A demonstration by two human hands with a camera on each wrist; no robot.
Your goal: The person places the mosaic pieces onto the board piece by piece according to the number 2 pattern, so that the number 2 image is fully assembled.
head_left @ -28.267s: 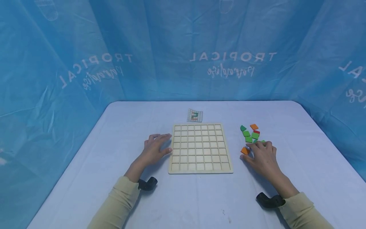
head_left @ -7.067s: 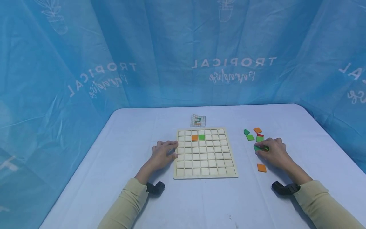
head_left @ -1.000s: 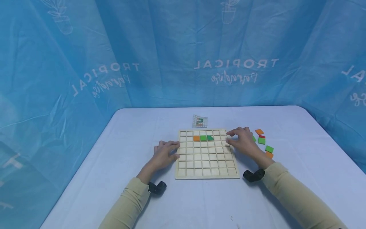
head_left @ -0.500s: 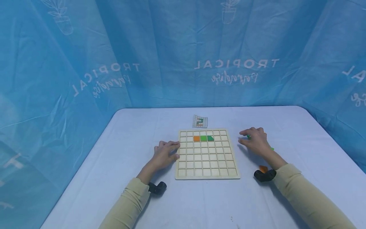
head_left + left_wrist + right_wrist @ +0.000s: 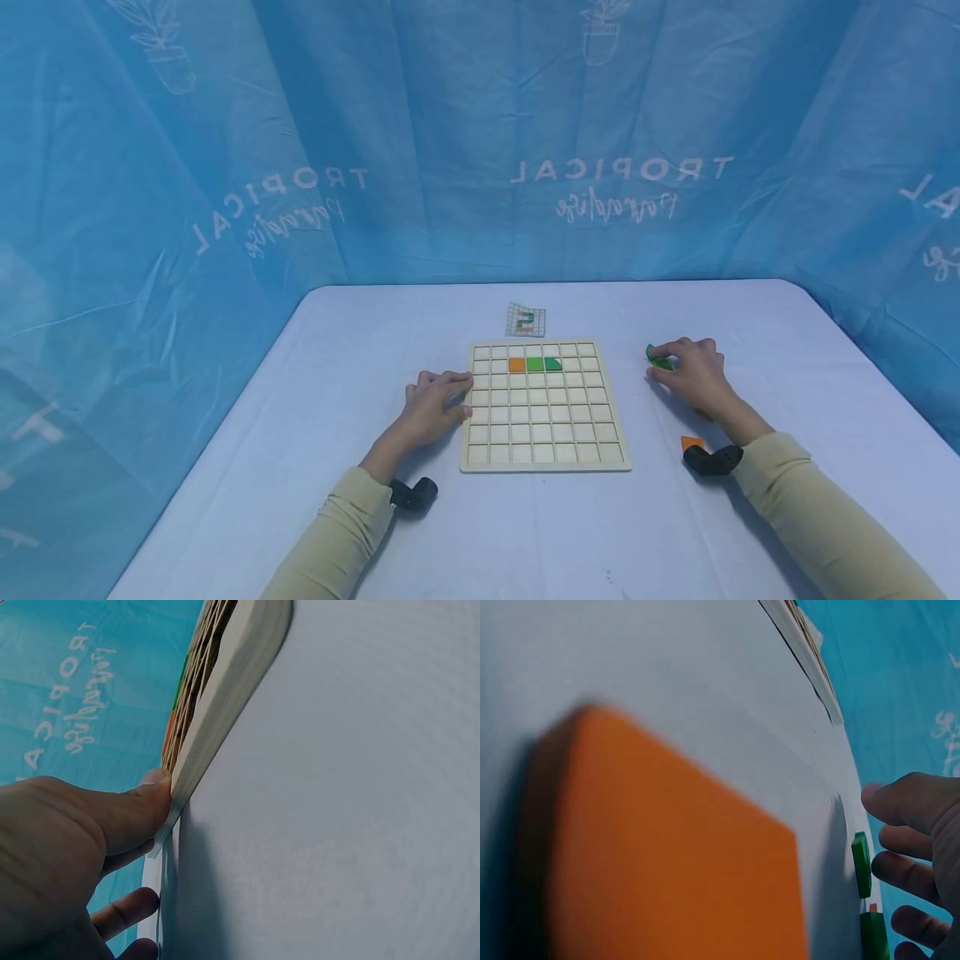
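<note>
A pale wooden grid board (image 5: pixel 469 417) lies on the table. In one of its upper rows sit an orange square tile (image 5: pixel 517 365), a light green square tile (image 5: pixel 535 364) and a dark green tile (image 5: pixel 552 364) with a rounded corner. My left hand (image 5: pixel 429 408) rests against the board's left edge, thumb and fingers spread along it. Over the loose tiles at right hovers my right hand (image 5: pixel 693 373), thumb and index finger apart. A dark green rounded tile (image 5: pixel 650 352) and a light green tile (image 5: pixel 662 363) show by its fingertips; other tiles are hidden beneath the hand.
Behind the board lies a small pattern card (image 5: pixel 526 320) with a coloured figure on a grid. A loose orange tile (image 5: pixel 692 443) sits beside the right wrist's black camera mount (image 5: pixel 712 460). Blue printed sheeting (image 5: pixel 450 225) hangs around the white-covered table (image 5: pixel 525 533).
My right hand has moved right from the board's edge to the loose tiles. My left hand stays put. Since several seconds ago, a dark green tile has joined the orange and light green ones.
</note>
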